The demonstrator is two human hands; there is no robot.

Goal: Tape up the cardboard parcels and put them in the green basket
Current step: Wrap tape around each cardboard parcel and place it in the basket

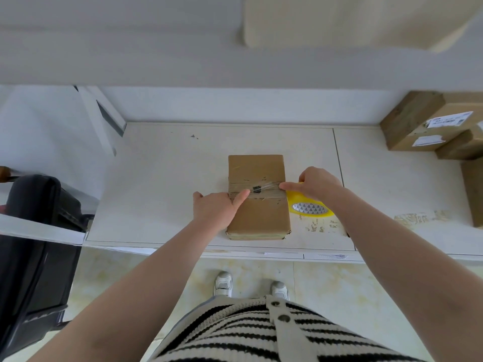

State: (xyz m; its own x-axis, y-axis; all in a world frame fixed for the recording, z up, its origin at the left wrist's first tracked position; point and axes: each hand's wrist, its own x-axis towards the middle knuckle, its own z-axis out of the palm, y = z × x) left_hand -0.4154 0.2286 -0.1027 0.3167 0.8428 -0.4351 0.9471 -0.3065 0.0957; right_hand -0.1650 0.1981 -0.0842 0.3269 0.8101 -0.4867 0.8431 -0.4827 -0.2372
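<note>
While parcel (257, 197) lies long axis away, left hand (218, 209) presses tape; right hand (317, 182) grips roll (309, 206).

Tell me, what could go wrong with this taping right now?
The clear tape strip stretched across the cardboard parcel looks bunched near the right hand, so it may stick down wrinkled. The left hand presses only one end, so pulling the yellow tape roll could shift the parcel.
</note>
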